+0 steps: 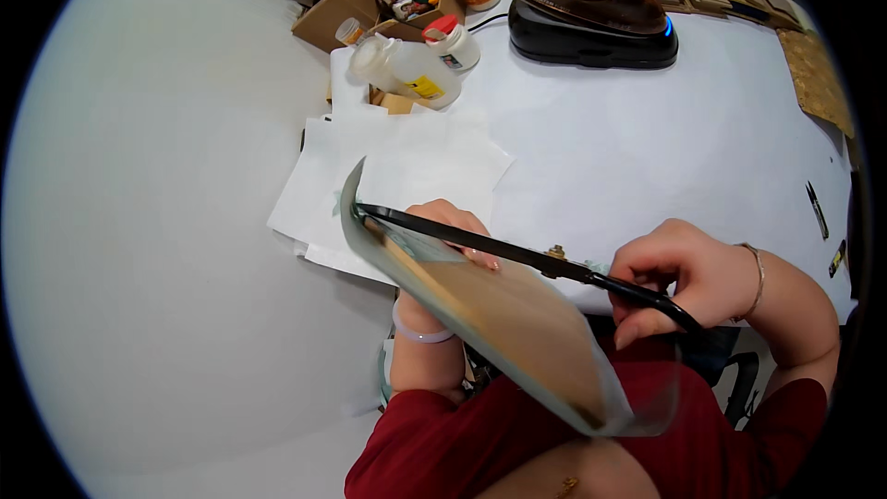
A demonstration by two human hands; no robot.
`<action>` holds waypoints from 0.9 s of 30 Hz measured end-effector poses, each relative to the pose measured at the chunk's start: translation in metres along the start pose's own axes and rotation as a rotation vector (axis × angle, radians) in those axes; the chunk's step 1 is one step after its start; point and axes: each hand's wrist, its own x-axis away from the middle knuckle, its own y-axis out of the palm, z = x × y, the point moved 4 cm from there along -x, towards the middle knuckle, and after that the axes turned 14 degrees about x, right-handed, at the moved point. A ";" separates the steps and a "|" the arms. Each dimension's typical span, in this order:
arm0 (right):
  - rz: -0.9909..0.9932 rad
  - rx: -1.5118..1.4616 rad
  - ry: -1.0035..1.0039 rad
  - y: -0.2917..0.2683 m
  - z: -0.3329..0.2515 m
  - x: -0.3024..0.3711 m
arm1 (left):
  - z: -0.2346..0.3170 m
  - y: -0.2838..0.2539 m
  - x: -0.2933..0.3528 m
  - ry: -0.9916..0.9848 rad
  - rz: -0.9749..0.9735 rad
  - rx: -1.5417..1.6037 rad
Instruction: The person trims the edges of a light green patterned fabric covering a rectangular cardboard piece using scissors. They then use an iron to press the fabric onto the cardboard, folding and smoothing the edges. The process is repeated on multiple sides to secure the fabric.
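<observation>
Scissors (499, 249) occupy the right hand (688, 268), left hand (450, 217) holding a brown board (517, 314), yellow-labelled bottle (421, 72) beyond.

Yellow label (426, 87) on bottle (409, 60), small label (452, 62) on jar (465, 44), wording illegible

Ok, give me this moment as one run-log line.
Right hand: gripping black scissors | Left hand: holding brown board with pale sheet | Scissors: tips by sheet's upturned corner | Iron: on black base
</observation>
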 end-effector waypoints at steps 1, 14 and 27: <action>0.028 -0.084 -0.024 0.004 0.005 0.001 | -0.001 -0.001 0.000 0.005 0.021 0.035; 0.403 -0.312 0.343 -0.001 0.044 0.015 | -0.008 -0.053 -0.002 -0.043 0.029 0.779; 0.519 0.625 0.707 -0.005 0.025 0.090 | -0.054 -0.016 0.019 -0.328 -0.070 0.980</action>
